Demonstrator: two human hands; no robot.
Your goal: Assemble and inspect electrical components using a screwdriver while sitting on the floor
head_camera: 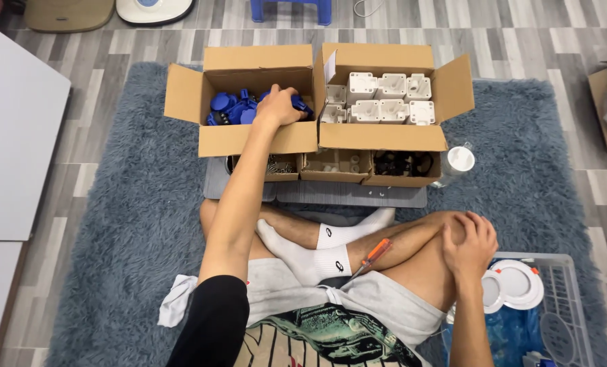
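Our left hand [279, 107] closes on blue parts [230, 107] in the left box [249, 139]; we lift one cleanly while our right hand [468, 246] rests, empty, on the knee [432, 231].

Floor: I'm looking down at grey wood-look planks [521, 47], running out past the rug on every side.
Rug: a shaggy blue-grey rug [147, 204] lies on the floor, and almost everything sits on it.
Mat: I see a flat grey mat [358, 196] on the rug, under the small trays.
Left box: open cardboard box [249, 139] on the rug, blue parts inside.
Right box: second open cardboard box [385, 136] touching the first, white housings inside.
Small trays: three low cardboard trays [334, 166] in a row on the mat, just in front of the boxes.
Crate: pale plastic crate [562, 299] at the rug's right edge.
Bottle: clear bottle with a white cap [457, 162] beside the right tray.
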